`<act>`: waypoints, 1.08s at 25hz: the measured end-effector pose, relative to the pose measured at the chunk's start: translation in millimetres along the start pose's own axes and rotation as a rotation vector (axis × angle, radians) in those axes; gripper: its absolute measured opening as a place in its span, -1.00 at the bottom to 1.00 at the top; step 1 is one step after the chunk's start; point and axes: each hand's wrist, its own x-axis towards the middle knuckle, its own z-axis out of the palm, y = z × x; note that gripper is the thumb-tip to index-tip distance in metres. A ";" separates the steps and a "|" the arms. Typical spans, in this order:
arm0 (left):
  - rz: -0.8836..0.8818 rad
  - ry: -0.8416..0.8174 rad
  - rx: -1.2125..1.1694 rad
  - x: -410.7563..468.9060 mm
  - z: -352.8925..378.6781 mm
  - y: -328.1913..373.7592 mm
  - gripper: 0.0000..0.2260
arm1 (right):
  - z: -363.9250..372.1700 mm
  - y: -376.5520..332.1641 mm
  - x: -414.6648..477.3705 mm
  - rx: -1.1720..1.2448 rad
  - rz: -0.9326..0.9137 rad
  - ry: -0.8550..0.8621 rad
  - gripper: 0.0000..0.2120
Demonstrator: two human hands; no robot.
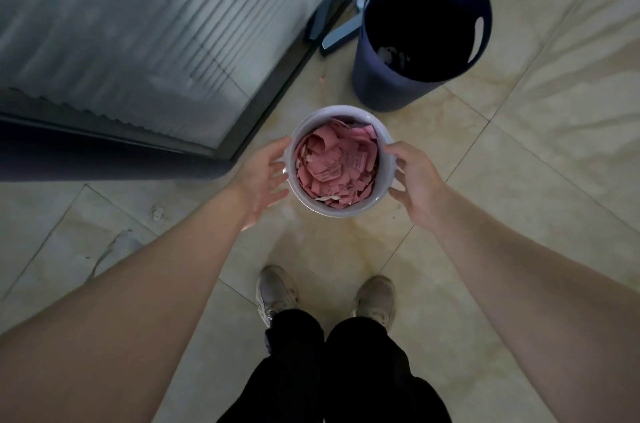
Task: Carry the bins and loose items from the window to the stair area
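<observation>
White bin (346, 108) sits on the floor (519, 187) just beside the window (138, 24), packed to the brim with pink paper scraps (336, 166). Left hand (263, 177) and right hand (415, 180) flank it, fingers spread and relaxed, nothing clasped; thumbs are at the rim, but firm contact can't be confirmed. Step in hand looks like the pickup: squeeze the wall evenly from both sides below the rim and lift level and slow, since the scraps are heaped and would spill on a tilt. Dark blue bin (377, 87) stands near behind, apart from the white one and mostly empty, likely the next carry. Blue tool (341, 33) lies by the window corner beyond it. Feet are close, so step back clear before turning.
</observation>
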 end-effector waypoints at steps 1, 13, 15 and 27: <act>-0.002 0.003 -0.015 -8.6 -1.4 1.3 -0.73 | 1.8 -2.6 -8.1 -0.013 0.002 -0.018 -0.82; 0.287 0.160 -0.163 -278.6 -26.1 56.3 -0.82 | 46.2 -85.4 -250.8 -0.405 -0.309 -0.234 -0.80; 0.336 0.205 -0.183 -336.7 -30.2 60.5 -0.80 | 51.2 -98.3 -302.4 -0.490 -0.351 -0.283 -0.73; 0.508 0.666 -0.767 -668.0 -31.7 -93.1 -0.73 | 101.0 -46.9 -602.7 -0.969 -0.426 -0.867 -0.89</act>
